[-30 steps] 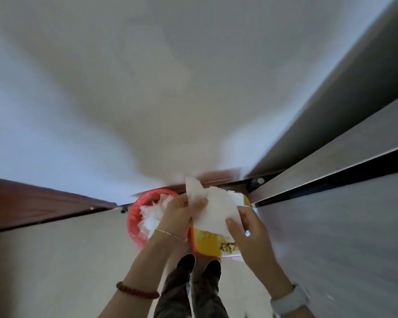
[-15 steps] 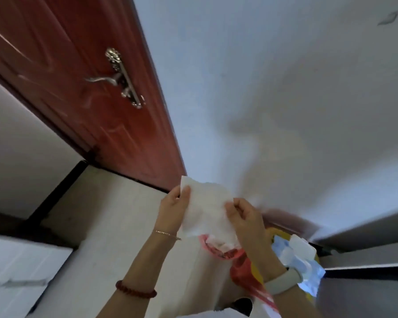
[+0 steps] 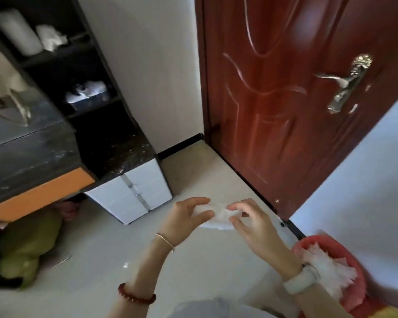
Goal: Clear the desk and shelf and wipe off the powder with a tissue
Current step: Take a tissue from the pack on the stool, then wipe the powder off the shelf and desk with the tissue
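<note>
I see both hands out in front, over the floor, w/ a white tissue (image 3: 218,216) stretched between them. Left hand (image 3: 185,218) pinches the tissue's left end btwn thumb and forefinger, other fingers loosely curled. Right hand (image 3: 251,222) pinches the right end, thumb under, fingers bent over the top. The tissue is thin, soft, crumpled at the middle, sagging a bit below the fingers; it's in the air, touching nothing but the hands.

Left wrist has a thin gold bracelet (image 3: 166,241) and, further up the arm, a dark red bead bracelet (image 3: 136,297). Right wrist has a white band (image 3: 300,282), smooth, rounded.

At left, the bench (image 3: 30,154) has a dark marbled top w/ pale streaks that look like powder, and an orange front edge. Beside it the black shelf (image 3: 83,72) unit holds blurry white things; its low dark surface is speckled pale too. Below that, a white drawer unit (image 3: 131,193), glossy, boxy. Under the bench, a green lumpy bag (image 3: 28,246) on the floor.

Floor (image 3: 97,260) is pale, smooth tile. A red-brown glossy door (image 3: 274,99) w/ raised curved panels and an ornate metal handle (image 3: 345,86) stands ahead. At lower right, a red round bin (image 3: 345,253) w/ used white tissues (image 3: 329,269) in it, just behind my right wrist.
</note>
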`<state>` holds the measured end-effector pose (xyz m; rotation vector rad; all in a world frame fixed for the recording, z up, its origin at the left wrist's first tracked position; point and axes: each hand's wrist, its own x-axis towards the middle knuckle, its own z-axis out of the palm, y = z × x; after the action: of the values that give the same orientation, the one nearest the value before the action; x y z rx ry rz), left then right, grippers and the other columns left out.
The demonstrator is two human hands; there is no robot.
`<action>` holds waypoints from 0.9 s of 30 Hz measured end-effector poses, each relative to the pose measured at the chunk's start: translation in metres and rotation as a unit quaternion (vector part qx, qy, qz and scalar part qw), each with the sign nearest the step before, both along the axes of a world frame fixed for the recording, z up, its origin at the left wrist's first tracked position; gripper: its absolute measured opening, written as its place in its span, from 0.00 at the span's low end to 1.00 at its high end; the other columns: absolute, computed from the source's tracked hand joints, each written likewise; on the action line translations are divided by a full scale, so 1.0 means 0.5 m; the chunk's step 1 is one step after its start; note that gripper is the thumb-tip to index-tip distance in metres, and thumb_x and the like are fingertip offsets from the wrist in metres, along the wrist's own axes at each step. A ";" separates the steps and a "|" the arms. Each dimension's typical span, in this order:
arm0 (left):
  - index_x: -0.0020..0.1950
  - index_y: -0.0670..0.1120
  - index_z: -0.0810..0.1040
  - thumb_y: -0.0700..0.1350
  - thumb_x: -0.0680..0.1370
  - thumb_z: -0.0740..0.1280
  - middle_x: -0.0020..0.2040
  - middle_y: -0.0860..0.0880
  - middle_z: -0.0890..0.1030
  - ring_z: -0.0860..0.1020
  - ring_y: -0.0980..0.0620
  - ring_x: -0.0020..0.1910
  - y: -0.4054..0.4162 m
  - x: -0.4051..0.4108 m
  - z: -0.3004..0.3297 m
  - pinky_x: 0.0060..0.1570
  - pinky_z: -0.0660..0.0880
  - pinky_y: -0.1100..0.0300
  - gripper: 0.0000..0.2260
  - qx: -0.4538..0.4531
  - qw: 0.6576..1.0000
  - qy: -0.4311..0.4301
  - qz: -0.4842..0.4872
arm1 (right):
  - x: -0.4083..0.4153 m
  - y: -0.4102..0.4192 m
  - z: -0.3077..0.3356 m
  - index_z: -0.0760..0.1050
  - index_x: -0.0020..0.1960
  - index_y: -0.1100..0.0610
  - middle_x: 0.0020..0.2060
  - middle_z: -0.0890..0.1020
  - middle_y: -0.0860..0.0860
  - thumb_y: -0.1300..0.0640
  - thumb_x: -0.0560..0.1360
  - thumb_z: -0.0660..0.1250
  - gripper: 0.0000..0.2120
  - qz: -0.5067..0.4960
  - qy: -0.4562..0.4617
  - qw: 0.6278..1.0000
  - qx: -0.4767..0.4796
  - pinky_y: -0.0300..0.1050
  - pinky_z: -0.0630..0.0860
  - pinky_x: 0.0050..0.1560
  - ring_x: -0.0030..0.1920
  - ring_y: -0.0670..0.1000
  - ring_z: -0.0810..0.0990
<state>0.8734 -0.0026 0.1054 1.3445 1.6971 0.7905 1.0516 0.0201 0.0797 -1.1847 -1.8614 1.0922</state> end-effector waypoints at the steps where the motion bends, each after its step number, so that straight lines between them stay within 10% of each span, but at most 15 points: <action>1: 0.56 0.44 0.78 0.40 0.72 0.70 0.44 0.53 0.80 0.77 0.62 0.39 -0.010 -0.039 -0.001 0.40 0.70 0.77 0.13 -0.009 0.997 -0.066 0.036 | -0.036 0.007 0.000 0.73 0.45 0.49 0.44 0.77 0.45 0.50 0.67 0.59 0.10 0.026 0.005 1.000 0.003 0.26 0.67 0.49 0.48 0.39 0.75; 4: 0.55 0.41 0.79 0.35 0.71 0.70 0.38 0.50 0.81 0.78 0.61 0.35 -0.038 -0.130 -0.017 0.41 0.74 0.72 0.13 -0.015 0.974 -0.171 0.146 | -0.123 0.032 0.004 0.74 0.45 0.51 0.44 0.79 0.45 0.52 0.69 0.61 0.07 0.081 0.015 0.997 0.006 0.26 0.67 0.49 0.47 0.39 0.75; 11: 0.41 0.48 0.80 0.44 0.71 0.72 0.43 0.52 0.78 0.76 0.55 0.42 -0.017 -0.286 -0.078 0.44 0.70 0.69 0.02 0.015 0.960 0.031 0.277 | -0.324 0.134 -0.048 0.78 0.40 0.54 0.38 0.73 0.43 0.47 0.70 0.59 0.12 0.148 -0.039 0.988 0.012 0.28 0.67 0.47 0.42 0.48 0.74; 21: 0.39 0.43 0.72 0.49 0.73 0.64 0.32 0.54 0.73 0.69 0.59 0.30 0.301 -0.480 -0.160 0.30 0.65 0.68 0.10 0.020 0.912 -0.047 0.408 | -0.609 0.433 -0.106 0.76 0.48 0.60 0.34 0.84 0.51 0.67 0.75 0.61 0.07 0.132 0.179 0.856 -0.466 0.36 0.76 0.30 0.34 0.47 0.82; 27: 0.51 0.50 0.75 0.44 0.76 0.64 0.49 0.51 0.76 0.77 0.51 0.50 0.425 -0.593 -0.264 0.49 0.75 0.58 0.05 -0.024 0.903 -0.034 0.428 | -0.718 0.588 -0.214 0.77 0.41 0.57 0.36 0.78 0.55 0.60 0.77 0.59 0.10 0.060 0.065 0.913 -0.399 0.38 0.69 0.38 0.39 0.52 0.75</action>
<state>0.5767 0.2101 -0.0264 0.4676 2.2374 1.2376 0.6928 0.3141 -0.0273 -1.3751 -1.4083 2.0630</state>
